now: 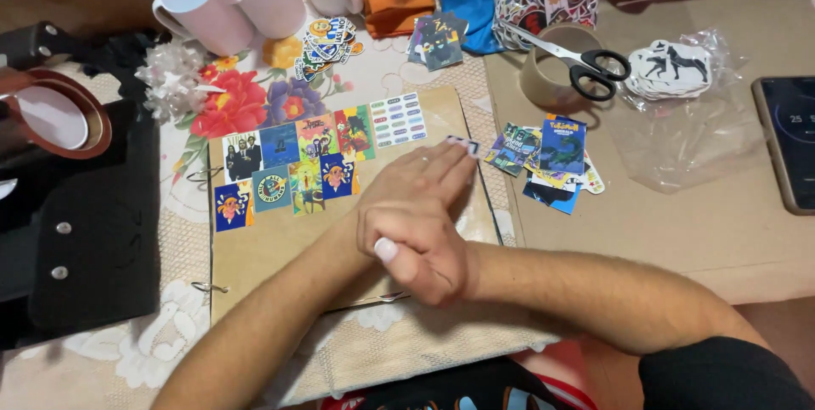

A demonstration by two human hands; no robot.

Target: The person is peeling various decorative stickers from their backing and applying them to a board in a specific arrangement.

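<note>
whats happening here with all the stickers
A person is pressing a small sticker onto a brown scrapbook page. The left hand lies flat with its fingertips on the sticker, and the right hand crosses over its wrist. A block of stickers already covers the page's upper left. More loose stickers wait to the right, near scissors resting on a tape roll.

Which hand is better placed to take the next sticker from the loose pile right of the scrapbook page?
Probably left. The left hand lies flat on the scrapbook page, fingertips close to the sticker pile. The right hand is curled atop the left wrist, farther back.
</note>
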